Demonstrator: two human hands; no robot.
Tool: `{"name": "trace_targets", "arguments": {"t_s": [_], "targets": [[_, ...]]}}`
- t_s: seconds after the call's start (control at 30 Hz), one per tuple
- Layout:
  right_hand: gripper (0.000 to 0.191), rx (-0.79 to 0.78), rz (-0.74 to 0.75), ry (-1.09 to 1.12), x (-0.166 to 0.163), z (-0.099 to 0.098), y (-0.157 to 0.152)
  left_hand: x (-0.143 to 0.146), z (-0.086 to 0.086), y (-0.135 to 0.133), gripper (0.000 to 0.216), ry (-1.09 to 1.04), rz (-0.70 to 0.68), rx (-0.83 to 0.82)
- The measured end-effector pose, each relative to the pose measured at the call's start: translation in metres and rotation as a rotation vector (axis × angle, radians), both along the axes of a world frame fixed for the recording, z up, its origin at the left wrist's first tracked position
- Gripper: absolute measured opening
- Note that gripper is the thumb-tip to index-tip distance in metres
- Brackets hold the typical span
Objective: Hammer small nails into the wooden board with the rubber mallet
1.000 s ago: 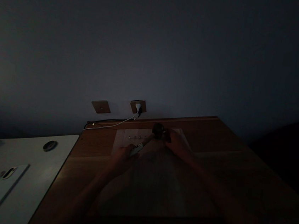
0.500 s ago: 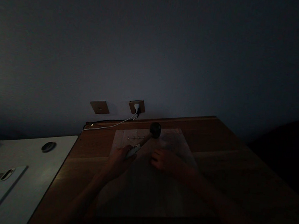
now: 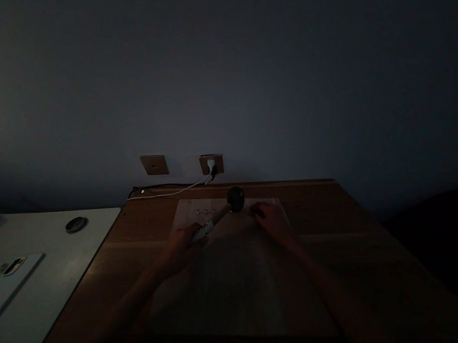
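Note:
My left hand (image 3: 182, 246) is wrapped round the pale grip of a mallet (image 3: 221, 213). The mallet has a dark round head and a wooden shaft, and it slants up to the right above a pale board (image 3: 220, 290). My right hand (image 3: 271, 219) is over the board's far right part, just right of the mallet head. Its fingers are drawn together, and the dark hides what is between them. Several small shiny pins (image 3: 207, 211) stand in a row near the board's far edge, left of the mallet head.
The board lies on a brown wooden table (image 3: 348, 244) against the wall. A white cable (image 3: 169, 194) runs from a wall socket (image 3: 211, 164) along the table's back. On the left, a white table (image 3: 91, 239) bears a round dark object (image 3: 76, 225) and a long pale object (image 3: 3, 295).
My right hand has moved away from me and to the right, from the board's middle to its far right part. The mallet has barely shifted in my left hand.

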State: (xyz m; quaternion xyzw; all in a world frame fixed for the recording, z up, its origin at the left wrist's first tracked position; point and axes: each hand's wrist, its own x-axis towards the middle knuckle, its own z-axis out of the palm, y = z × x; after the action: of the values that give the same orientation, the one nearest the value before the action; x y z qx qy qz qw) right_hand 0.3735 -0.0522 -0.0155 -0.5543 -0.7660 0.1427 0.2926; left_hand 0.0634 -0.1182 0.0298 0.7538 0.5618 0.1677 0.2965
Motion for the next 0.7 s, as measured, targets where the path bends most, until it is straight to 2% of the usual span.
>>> {"name": "trace_targets", "arguments": {"t_s": [0.47, 0.7], "targets": [[0.03, -0.006, -0.026, 0.005, 0.0042, -0.0097, 0.0025, 0.0033, -0.0021, 0.0004, 0.031, -0.027, -0.02, -0.004], [0.031, -0.01, -0.013, -0.004, 0.0046, -0.0085, 0.001, 0.0083, -0.003, -0.0008, 0.034, -0.039, -0.014, 0.02]]}}
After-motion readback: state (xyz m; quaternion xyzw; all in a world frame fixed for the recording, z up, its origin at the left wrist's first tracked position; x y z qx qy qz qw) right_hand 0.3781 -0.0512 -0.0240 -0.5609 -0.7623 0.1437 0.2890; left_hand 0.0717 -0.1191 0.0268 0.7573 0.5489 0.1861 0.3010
